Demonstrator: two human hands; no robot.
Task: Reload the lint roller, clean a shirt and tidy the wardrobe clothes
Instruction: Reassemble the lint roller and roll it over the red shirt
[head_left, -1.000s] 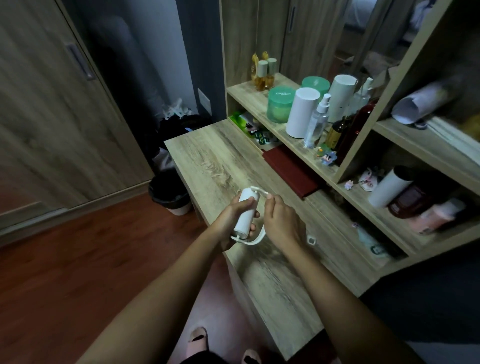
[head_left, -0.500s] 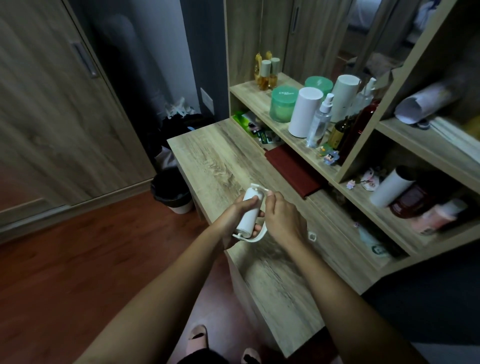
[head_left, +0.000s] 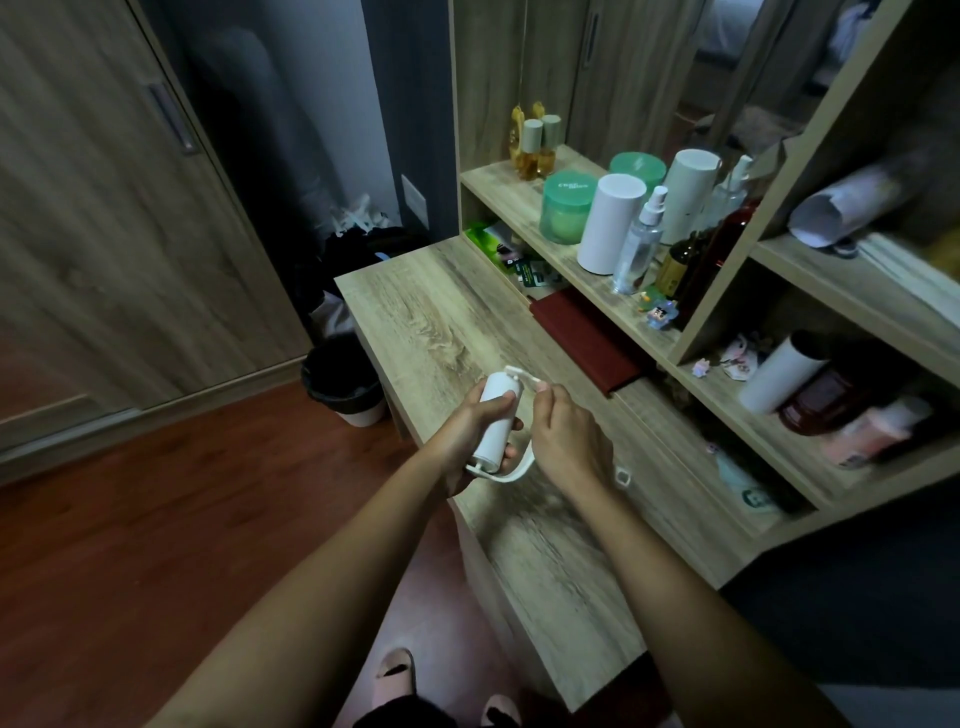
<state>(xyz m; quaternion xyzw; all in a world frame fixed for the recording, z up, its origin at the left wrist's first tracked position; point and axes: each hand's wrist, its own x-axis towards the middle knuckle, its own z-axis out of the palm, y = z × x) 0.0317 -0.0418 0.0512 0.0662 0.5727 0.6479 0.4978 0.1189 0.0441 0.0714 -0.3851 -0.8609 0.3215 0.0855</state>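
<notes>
lint roller in hands, shelf bottles behind

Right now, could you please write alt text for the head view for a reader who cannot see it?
Over a wooden desk, the left hand grips a white lint roller while the right hand pinches its curved white frame. Shelves of bottles and jars stand at right; a bin sits on the floor.

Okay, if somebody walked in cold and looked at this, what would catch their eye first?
First, the two hands low in the middle, over the wooden desk: the left hand wraps a white roll and the right hand pinches the lint roller frame around it. Next, the crowded shelf at upper right, with a green jar and a white cylinder. A black bin stands on the floor left of the desk.
</notes>
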